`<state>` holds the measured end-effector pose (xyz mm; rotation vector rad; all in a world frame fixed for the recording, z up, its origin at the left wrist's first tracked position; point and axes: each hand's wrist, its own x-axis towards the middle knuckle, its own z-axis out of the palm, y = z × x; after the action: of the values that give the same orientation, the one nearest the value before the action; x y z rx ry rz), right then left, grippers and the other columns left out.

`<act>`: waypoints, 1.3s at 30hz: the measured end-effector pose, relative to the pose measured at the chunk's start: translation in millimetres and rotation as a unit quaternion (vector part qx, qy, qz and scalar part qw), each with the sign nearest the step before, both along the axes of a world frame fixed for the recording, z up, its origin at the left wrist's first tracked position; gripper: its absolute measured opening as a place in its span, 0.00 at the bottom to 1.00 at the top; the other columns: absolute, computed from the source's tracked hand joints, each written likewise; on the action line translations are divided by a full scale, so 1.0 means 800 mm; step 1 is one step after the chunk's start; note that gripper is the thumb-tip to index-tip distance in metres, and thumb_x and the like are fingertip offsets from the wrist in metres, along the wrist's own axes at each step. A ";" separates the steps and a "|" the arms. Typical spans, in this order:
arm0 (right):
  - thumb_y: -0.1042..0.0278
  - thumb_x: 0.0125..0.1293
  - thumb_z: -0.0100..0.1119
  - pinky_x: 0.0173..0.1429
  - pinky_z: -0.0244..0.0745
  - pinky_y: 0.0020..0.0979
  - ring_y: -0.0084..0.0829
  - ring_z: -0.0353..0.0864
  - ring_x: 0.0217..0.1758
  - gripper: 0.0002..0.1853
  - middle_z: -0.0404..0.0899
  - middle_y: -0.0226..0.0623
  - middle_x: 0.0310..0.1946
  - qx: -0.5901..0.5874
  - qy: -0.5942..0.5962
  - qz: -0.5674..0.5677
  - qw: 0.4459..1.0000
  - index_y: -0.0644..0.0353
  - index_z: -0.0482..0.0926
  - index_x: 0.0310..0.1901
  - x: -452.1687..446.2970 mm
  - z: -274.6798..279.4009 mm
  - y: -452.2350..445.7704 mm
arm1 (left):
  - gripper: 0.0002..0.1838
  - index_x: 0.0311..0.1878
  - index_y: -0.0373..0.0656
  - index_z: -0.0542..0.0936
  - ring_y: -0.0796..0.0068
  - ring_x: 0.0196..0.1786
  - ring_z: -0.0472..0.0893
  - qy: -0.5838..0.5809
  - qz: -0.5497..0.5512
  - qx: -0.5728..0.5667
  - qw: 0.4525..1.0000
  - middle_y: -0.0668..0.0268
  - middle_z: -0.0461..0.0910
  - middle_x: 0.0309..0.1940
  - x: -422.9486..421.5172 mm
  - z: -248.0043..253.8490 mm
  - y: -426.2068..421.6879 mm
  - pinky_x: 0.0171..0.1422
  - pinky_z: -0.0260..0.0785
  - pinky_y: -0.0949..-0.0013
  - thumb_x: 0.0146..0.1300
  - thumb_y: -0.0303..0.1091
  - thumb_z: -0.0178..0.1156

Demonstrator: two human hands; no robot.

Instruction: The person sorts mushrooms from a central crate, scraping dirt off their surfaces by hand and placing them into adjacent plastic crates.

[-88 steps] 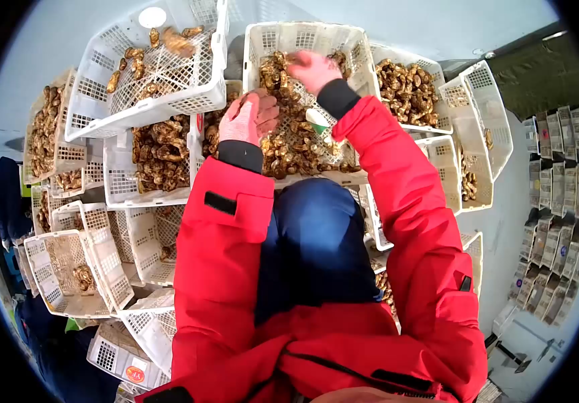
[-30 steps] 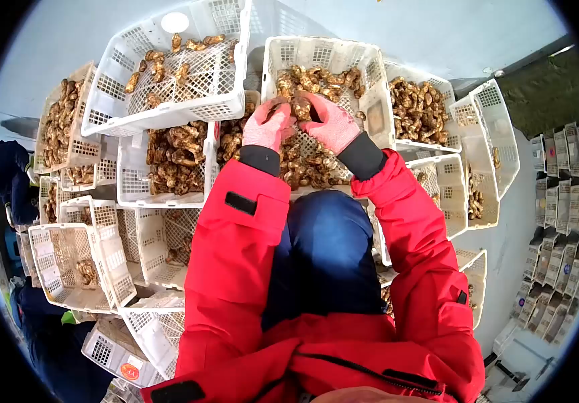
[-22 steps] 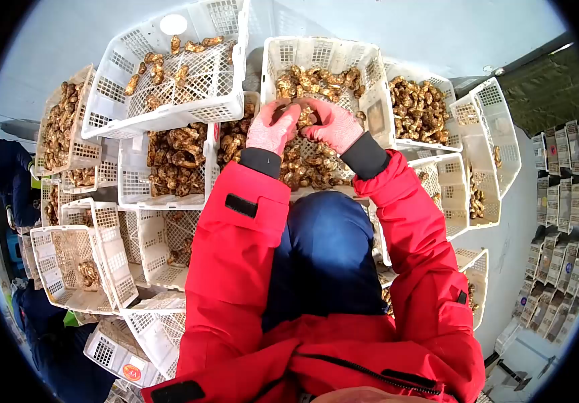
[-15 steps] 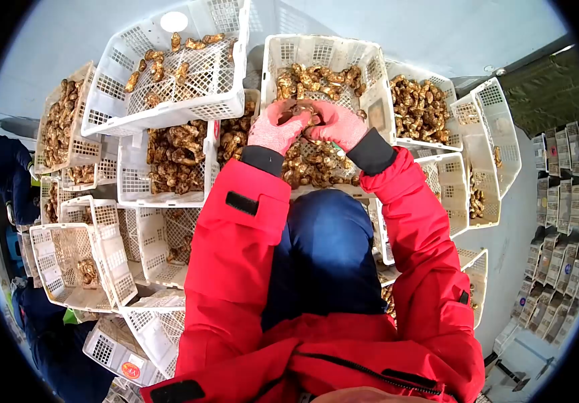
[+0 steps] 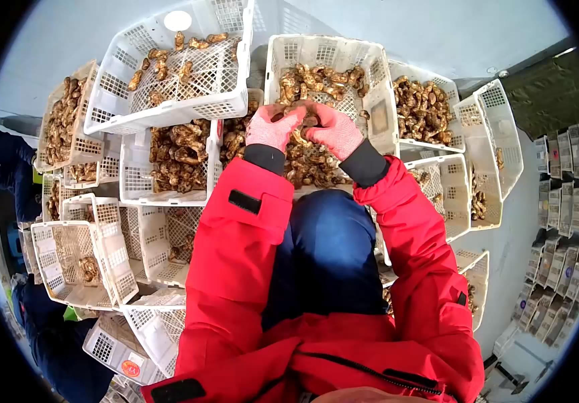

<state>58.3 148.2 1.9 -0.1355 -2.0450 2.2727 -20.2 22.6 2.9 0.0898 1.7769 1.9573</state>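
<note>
Brown knobbly pieces that look like mushrooms point(image 5: 313, 164) lie in the white mesh crate point(image 5: 378, 101) in front of me. Over the middle of that crate my two pink-gloved hands are close together. My left hand point(image 5: 274, 127) has its fingers curled round a brown mushroom, partly hidden by the glove. Beside it, my right hand point(image 5: 333, 129) is closed on a mushroom too, its fingertips near those of the left; whether both hold the same piece I cannot tell. More mushrooms point(image 5: 319, 80) lie at the crate's far end.
A tilted white crate point(image 5: 168, 114) with several mushrooms stands at the upper left. Fuller crates flank the middle one, at left point(image 5: 162, 199) and right point(image 5: 457, 144). Other crates are stacked lower left. Persons in dark clothes point(image 5: 11, 171) are at the far left. Shelf-like rows of boxes point(image 5: 568, 201) stand at right.
Since the oldest frame, my hands have come together over the crate and closed on mushrooms. In the latest frames they shift only slightly, turning what they hold.
</note>
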 end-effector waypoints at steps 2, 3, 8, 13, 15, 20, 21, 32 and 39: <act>0.77 0.49 0.54 0.36 0.68 0.22 0.21 0.71 0.33 0.29 0.74 0.35 0.35 0.048 0.012 -0.011 0.999 0.68 0.61 0.56 0.000 0.009 -0.005 | 0.19 0.45 0.33 0.70 0.87 0.24 0.70 0.001 0.011 -0.008 1.000 0.68 0.76 0.29 -0.001 -0.002 0.002 0.20 0.57 0.82 0.51 0.30 0.62; 0.77 0.49 0.54 0.37 0.68 0.22 0.21 0.71 0.33 0.28 0.74 0.36 0.35 0.072 0.017 -0.015 0.997 0.67 0.62 0.56 0.000 0.013 -0.010 | 0.19 0.45 0.33 0.70 0.87 0.24 0.70 0.002 0.026 0.004 1.000 0.68 0.76 0.29 0.001 -0.004 0.004 0.20 0.57 0.82 0.51 0.29 0.63; 0.77 0.48 0.57 0.41 0.69 0.23 0.22 0.72 0.38 0.27 0.74 0.38 0.41 0.211 0.032 -0.098 0.972 0.66 0.65 0.54 -0.003 0.005 -0.013 | 0.19 0.45 0.35 0.71 0.82 0.25 0.73 -0.050 -0.004 0.021 0.999 0.68 0.75 0.29 0.002 0.004 -0.001 0.22 0.62 0.79 0.52 0.33 0.63; 0.79 0.48 0.54 0.39 0.67 0.22 0.21 0.71 0.35 0.29 0.72 0.31 0.34 0.036 -0.012 -0.051 0.998 0.64 0.64 0.56 0.001 0.020 0.003 | 0.21 0.48 0.39 0.71 0.81 0.26 0.74 -0.062 -0.030 0.033 0.997 0.71 0.75 0.30 0.002 0.016 -0.005 0.26 0.66 0.77 0.56 0.42 0.58; 0.79 0.50 0.54 0.39 0.67 0.21 0.21 0.70 0.33 0.30 0.70 0.28 0.32 -0.046 -0.030 -0.013 0.998 0.64 0.62 0.58 0.005 0.012 0.012 | 0.21 0.48 0.39 0.71 0.81 0.26 0.74 -0.061 -0.073 0.044 0.994 0.71 0.75 0.30 0.000 0.014 -0.007 0.26 0.65 0.78 0.56 0.42 0.58; 0.80 0.49 0.53 0.34 0.61 0.17 0.16 0.62 0.30 0.31 0.63 0.24 0.27 -0.117 -0.022 0.016 0.993 0.67 0.58 0.59 0.009 0.009 0.010 | 0.18 0.45 0.37 0.72 0.84 0.23 0.70 -0.051 -0.059 0.039 0.996 0.70 0.73 0.26 0.002 0.016 -0.003 0.23 0.61 0.81 0.54 0.36 0.60; 0.80 0.49 0.53 0.34 0.61 0.18 0.16 0.62 0.30 0.31 0.63 0.24 0.27 -0.089 -0.020 0.014 0.996 0.67 0.58 0.59 0.009 0.008 0.007 | 0.19 0.47 0.38 0.72 0.83 0.25 0.72 -0.052 -0.073 0.037 0.995 0.70 0.74 0.28 -0.003 0.009 -0.005 0.25 0.63 0.81 0.55 0.37 0.59; 0.81 0.46 0.54 0.32 0.62 0.19 0.17 0.62 0.28 0.31 0.61 0.24 0.25 -0.032 -0.019 -0.006 0.999 0.64 0.62 0.57 0.011 0.001 0.014 | 0.19 0.48 0.38 0.71 0.84 0.25 0.71 -0.051 -0.105 0.014 0.993 0.70 0.74 0.27 0.004 0.017 -0.004 0.25 0.63 0.80 0.55 0.36 0.59; 0.83 0.48 0.53 0.35 0.64 0.18 0.16 0.65 0.29 0.29 0.63 0.23 0.27 -0.057 -0.041 -0.024 0.997 0.64 0.63 0.56 0.025 0.015 0.012 | 0.18 0.48 0.39 0.72 0.83 0.24 0.72 -0.056 -0.137 0.024 0.989 0.69 0.75 0.28 0.004 0.013 -0.004 0.25 0.63 0.81 0.56 0.37 0.58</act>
<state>78.1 158.1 13.8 -0.2866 -1.9277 2.3926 -17.2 19.2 13.0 0.2236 1.5551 1.7729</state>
